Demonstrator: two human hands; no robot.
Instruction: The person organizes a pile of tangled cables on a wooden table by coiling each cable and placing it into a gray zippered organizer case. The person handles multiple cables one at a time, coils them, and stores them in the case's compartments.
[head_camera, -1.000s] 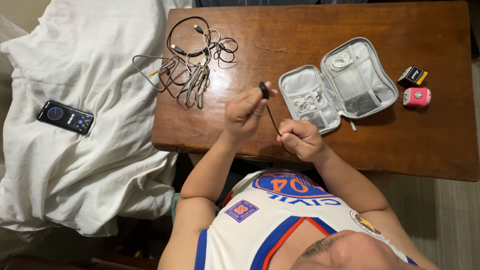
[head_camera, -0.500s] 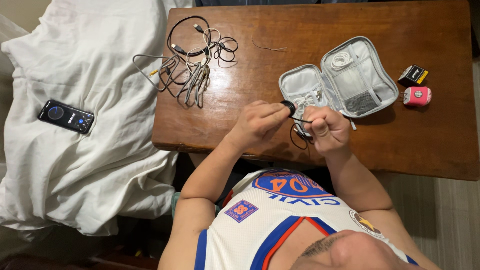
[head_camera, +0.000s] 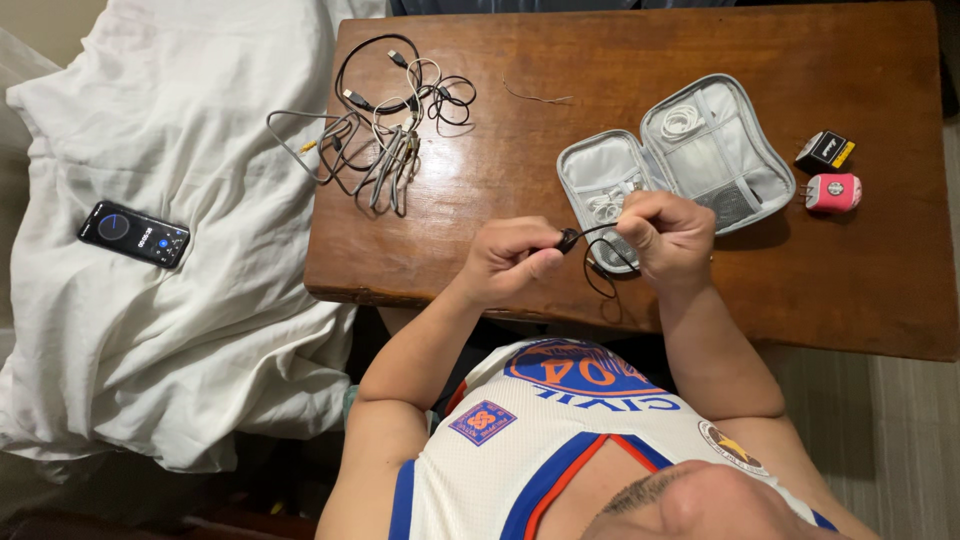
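In the head view, your left hand (head_camera: 507, 262) pinches the coiled end of a thin black cable (head_camera: 590, 250) between thumb and fingers, just below the open grey pouch (head_camera: 676, 160). Your right hand (head_camera: 668, 235) is closed around the other part of the same cable, and it covers the lower edge of the pouch. A loop of the cable hangs between both hands, above the wooden table (head_camera: 500, 180). To the left of the pouch lies a tangle of cables (head_camera: 385, 115). To the right of the pouch stand a pink charger (head_camera: 833, 192) and a small black box (head_camera: 825, 151). Far left of the pouch, a phone (head_camera: 134, 234) lies on a white sheet (head_camera: 160, 330).
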